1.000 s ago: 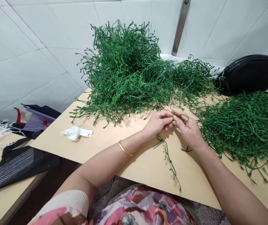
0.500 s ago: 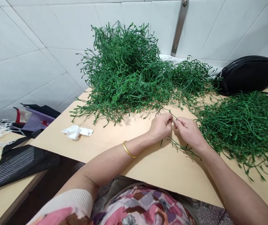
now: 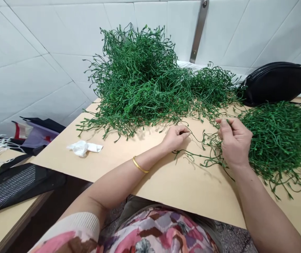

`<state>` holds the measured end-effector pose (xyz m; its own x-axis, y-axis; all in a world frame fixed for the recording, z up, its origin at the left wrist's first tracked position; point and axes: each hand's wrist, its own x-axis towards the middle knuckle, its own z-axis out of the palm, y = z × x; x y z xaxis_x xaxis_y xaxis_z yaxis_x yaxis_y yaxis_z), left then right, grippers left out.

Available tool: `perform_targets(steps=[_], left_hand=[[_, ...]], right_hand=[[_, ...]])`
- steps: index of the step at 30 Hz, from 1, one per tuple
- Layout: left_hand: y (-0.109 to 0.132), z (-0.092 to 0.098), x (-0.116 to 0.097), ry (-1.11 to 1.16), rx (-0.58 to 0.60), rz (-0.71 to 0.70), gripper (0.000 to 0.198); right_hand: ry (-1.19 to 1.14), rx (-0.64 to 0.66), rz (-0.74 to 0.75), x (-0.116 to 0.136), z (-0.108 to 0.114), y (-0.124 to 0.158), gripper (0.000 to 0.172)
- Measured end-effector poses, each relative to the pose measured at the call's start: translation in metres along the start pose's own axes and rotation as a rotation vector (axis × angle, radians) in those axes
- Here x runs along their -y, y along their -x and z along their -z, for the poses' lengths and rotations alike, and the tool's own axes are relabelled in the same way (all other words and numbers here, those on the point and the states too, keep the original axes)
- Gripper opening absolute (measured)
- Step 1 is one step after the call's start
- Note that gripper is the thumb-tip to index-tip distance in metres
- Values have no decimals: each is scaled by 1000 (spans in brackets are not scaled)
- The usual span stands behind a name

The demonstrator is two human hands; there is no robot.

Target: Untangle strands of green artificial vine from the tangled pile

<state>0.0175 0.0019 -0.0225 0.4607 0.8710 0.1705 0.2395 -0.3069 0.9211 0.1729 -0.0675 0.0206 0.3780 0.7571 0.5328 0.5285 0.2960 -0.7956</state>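
My left hand rests low over the table, thumb and fingers pinched on a thin green plastic stem that trails to the right. My right hand is raised a little to the right, its fingers curled into a fist. A bit of green shows at its thumb tip, seemingly the end of another stem; the rest is hidden in the fingers. Between and below the hands, several loose stems with small branched tips lie on the table. Just beyond my right hand spreads a pile of green stems.
A larger, tangled heap of green stems stands against the tiled wall. Behind the right pile sits a black zipped pouch. Crumpled white tissue lies at the left. Beyond the table's left edge is a black mesh bag.
My hands were together at the fingertips and have come apart. The right one moved right and up, closing into a fist; the left shifted slightly left.
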Motion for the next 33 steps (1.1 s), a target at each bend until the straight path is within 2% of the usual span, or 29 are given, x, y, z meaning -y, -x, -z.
perform_targets(steps=[5,7,14,20,23,27,29,31,33], left_hand=[[4,2,-6,-129,56,-164,16],[7,0,-10,-127,64,-199,17],[10,-3,-10,-172,-37,-172,17],[13,-5,-16,-319,-41,-129,17],[14,-3,-23,-193,-25,-62,16],[12,7,-29,293,73,98,10],[11,11,-29,505,119,188,7],[8,13,-28,629,96,261,9],[6,13,-25,654,-4,301,12]], right_hand=[[87,329,194,-5,-12,6,26],[144,415,238,-9,-20,9,27],[456,495,189,-16,-33,15,27],[699,485,169,-9,-32,18,23],[593,543,121,-8,-28,14,23],[36,683,-43,-3,-18,9,33],[-210,707,-61,4,-11,7,37],[-270,637,-37,14,-1,3,37],[-120,412,14,23,13,-5,33]])
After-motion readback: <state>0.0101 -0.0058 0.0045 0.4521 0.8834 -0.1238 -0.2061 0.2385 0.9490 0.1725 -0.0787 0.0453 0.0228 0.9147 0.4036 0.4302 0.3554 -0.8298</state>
